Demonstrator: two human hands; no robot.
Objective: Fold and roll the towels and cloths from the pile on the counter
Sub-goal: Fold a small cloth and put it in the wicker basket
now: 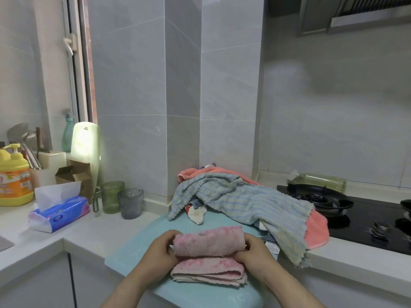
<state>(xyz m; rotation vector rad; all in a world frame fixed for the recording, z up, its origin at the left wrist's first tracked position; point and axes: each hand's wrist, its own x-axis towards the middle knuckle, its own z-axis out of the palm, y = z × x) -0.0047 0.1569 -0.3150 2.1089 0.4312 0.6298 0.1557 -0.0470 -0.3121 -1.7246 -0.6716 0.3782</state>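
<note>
Roughly halfway through this piece, by the look of it: the pink towel [209,243] is folded into a narrow band, and its far part is wound into a fat roll. The near part lies flat in layers just below the grip, not yet taken up. The left hand [159,251] and right hand [255,252] each clasp one end of the roll, fingers curled round it. Under the grip a smooth teal mat [133,247] covers the counter [93,227]. Beyond the grip sits the pile [222,190], unfolded: a ribbed blue-striped cloth [255,205] draped loosely over a plush coral towel [315,230], with a small patterned cloth [196,211] poking out beneath. The pink terry looks worn, nubby and limp, so the roll probably needs even pressure at both ends. No finished rolls are in view.
</note>
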